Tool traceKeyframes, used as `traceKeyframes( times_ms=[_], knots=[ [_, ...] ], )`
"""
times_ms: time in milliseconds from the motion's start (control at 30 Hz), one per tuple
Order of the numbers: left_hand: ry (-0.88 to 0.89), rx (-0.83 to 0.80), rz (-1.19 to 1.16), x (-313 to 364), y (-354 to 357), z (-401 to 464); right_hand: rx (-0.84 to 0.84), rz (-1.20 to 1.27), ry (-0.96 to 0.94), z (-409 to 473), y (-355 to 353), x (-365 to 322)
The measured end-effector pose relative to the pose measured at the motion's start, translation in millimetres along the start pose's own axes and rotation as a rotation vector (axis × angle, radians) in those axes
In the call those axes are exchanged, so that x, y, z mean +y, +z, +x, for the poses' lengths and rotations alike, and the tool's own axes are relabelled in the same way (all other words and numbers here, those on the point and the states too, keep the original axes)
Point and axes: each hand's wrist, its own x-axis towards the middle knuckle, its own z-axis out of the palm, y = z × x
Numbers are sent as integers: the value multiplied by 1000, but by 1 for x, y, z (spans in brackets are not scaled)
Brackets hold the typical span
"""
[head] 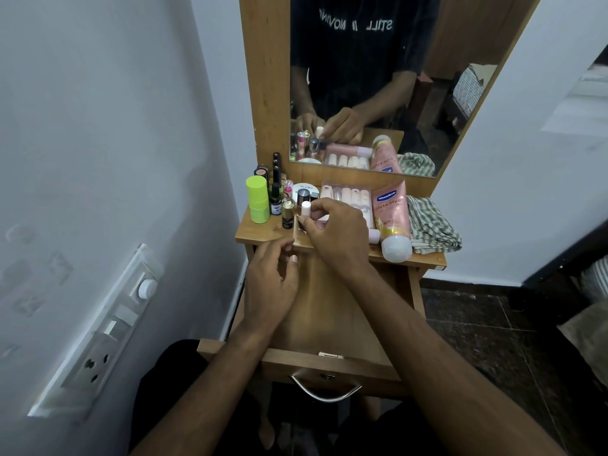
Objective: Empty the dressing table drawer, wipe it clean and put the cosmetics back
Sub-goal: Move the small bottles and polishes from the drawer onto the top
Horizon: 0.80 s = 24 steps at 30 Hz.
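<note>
The wooden drawer (332, 358) is pulled out toward me; the part of its floor that shows is bare. My right hand (335, 233) is over the dressing table top (260, 230), shut on a small pale pink bottle (306, 209) held upright. My left hand (271, 284) hovers over the drawer's back left corner, fingers curled loosely, holding nothing. On the top stand a lime green stick (257, 200), dark nail polish bottles (275, 199), a gold-capped bottle (288, 213), a round white compact (306, 189), a clear pack of pink bottles (348, 195) and a lying pink Vaseline tube (393, 218).
A checked green-and-white cloth (431, 225) lies bunched at the top's right end. The mirror (378, 77) rises behind the cosmetics. A white wall with a switch panel (108, 327) stands close on the left. Dark tiled floor (487, 324) lies to the right.
</note>
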Motion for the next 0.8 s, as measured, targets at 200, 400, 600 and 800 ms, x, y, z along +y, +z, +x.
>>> traceKeyframes(
  times_ms=[200,400,600,800],
  knots=[
    [2,-8,15,1,0,-1,-16,-16,22,1,-2,-3],
    [-8,-7,14,2,-1,-1,-4,-11,24,0,-6,-4],
    [-8,7,-8,1,-3,-2,107,84,-18,-17,-41,-3],
    [-6,-11,-10,0,1,-2,247,26,-19,-63,-95,40]
  ],
)
